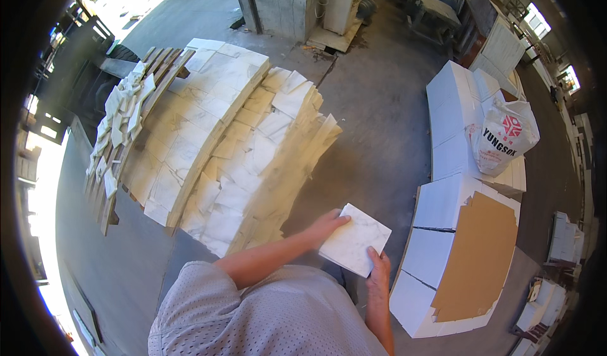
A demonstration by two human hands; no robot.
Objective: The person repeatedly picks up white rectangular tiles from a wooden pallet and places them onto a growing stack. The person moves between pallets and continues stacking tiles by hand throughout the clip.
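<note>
And there was the big one on the left: the long tile pile [253, 166], its near row jagged and uneven. The trouble looked likeliest there: a loose piece could have slid off that ragged edge if an elbow or sleeve had brushed it. Across the concrete floor [379, 147] stood the white boxes [411, 255], with a flat cardboard sheet [477, 255] over the nearer ones; anything set down hard on a corner there might have chipped. A white plastic bag [506, 135] sat on the boxes farther back, well apart from the work.

Then the hands! Apart from each other, both were clamped on one thing: the left hand [329, 225] at its upper-left side, the right hand [378, 269] at its lower-right, thumbs on the face. Between them, in front of the torso, over the gap between pile and boxes, was the veined marble tile [355, 239], perhaps more than one thick. A slack thumb could have let layers slip, cracking a corner below.

And its pointing? One corner aimed away from the body, the face turned up. Nearly square, it showed no clear long axis.
</note>
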